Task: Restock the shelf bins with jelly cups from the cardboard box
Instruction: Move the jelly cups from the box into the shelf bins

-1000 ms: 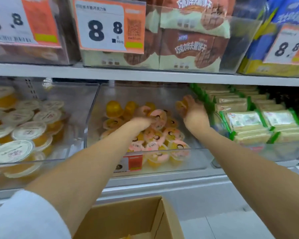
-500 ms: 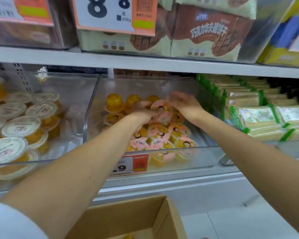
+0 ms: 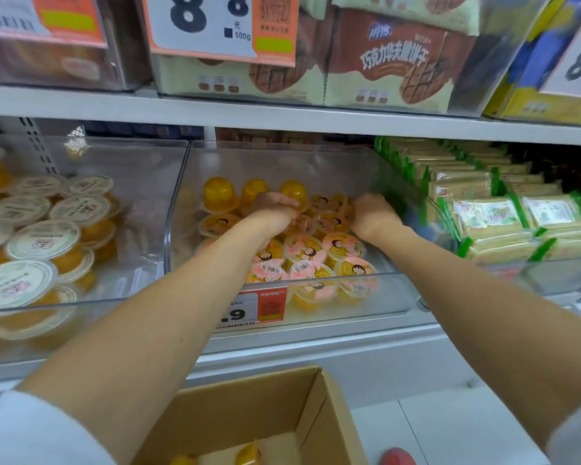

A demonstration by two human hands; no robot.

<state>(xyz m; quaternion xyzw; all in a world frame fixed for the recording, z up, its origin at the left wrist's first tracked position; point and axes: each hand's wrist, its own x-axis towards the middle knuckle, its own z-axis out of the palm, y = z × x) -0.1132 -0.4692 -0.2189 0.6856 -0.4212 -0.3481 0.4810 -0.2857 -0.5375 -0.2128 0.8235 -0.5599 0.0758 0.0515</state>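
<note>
Reaching into the clear plastic middle shelf bin (image 3: 396,293) with left hand (image 3: 275,213) and right hand (image 3: 373,214), both curled knuckles-up on the small yellow jelly cups with pink printed lids (image 3: 346,246) packed inside that bin. Cannot tell whether either hand actually grips a cup. Standing over an open brown cardboard box (image 3: 282,397) below the bin, with a few loose yellow cups (image 3: 249,454) inside.

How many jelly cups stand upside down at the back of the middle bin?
3, in a row at the back of the bin: left cup, middle cup, right cup. The left hand and right hand may hide more.
</note>
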